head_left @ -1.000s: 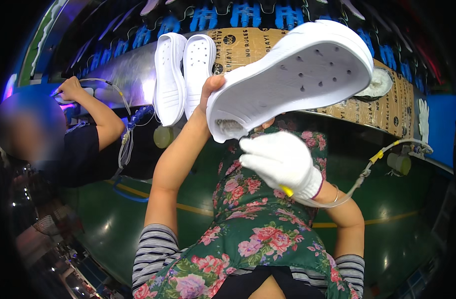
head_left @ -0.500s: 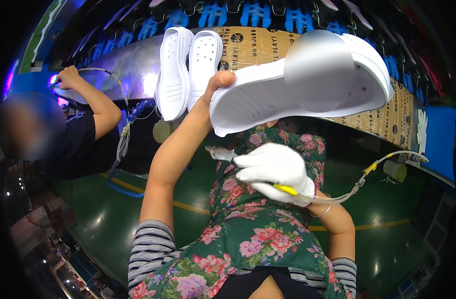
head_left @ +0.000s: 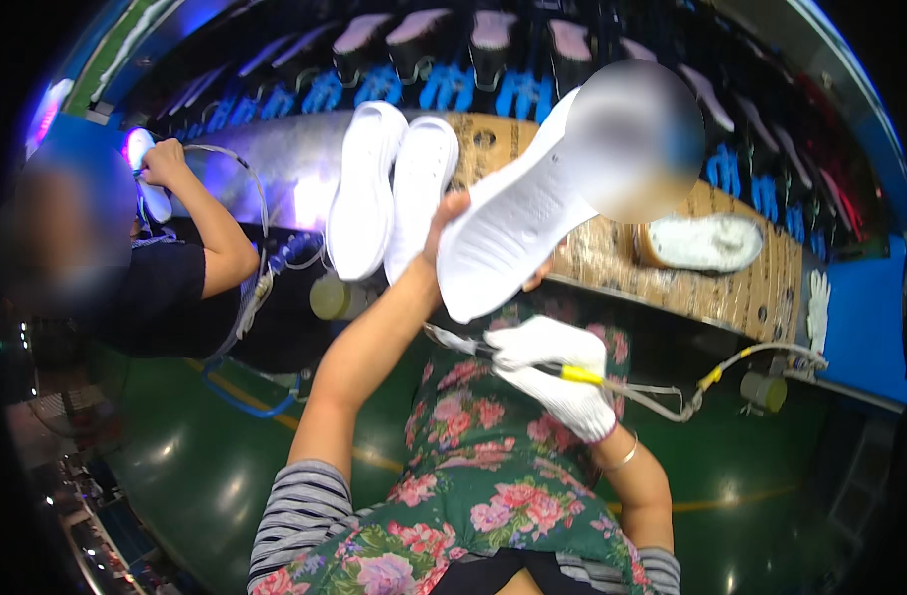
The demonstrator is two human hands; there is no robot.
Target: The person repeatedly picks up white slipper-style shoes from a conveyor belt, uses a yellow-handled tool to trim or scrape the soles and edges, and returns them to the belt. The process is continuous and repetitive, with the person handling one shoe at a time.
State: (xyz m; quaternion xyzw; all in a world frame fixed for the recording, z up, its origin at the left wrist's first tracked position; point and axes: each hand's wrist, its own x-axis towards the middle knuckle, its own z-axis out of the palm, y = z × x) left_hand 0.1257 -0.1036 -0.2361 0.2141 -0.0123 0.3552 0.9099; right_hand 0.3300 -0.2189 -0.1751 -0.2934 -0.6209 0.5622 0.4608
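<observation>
A pale jar (head_left: 332, 297) hangs by the left part of the bench (head_left: 265, 149), but I can't tell what is in it. Far to the right of it, a tan dish (head_left: 656, 245) sits on the brown card (head_left: 485, 144), full of white stuff that looks a bit lumpy on top. Right of that and lower down is one more jar (head_left: 764, 392) — what it has inside is too small to tell. Now the other things. At the far left, another person's hand (head_left: 163, 162) is up next to a pale shoe (head_left: 157, 202). Then two white soles (head_left: 367, 193) lie side by side on the bench, and the left arm (head_left: 374, 342) is in front of the low end of the right one. The bare left hand (head_left: 444, 226) grips a big white sole (head_left: 508, 228) and holds it up over the front edge of the bench. Its thumb is on the near side, and some fingertips poke out on the other side; the sole hides the rest. A round blur covers the far end of that sole. Below it, the right hand (head_left: 555, 369) wears a white glove, its fingers closed around a brush (head_left: 461, 343), with the tip pointing left — near the sole but apart from it. A hose (head_left: 657, 404) runs from there to the right. Blue clamps (head_left: 525, 96) line the back, and a loose glove (head_left: 818, 305) hangs at the far right.
</observation>
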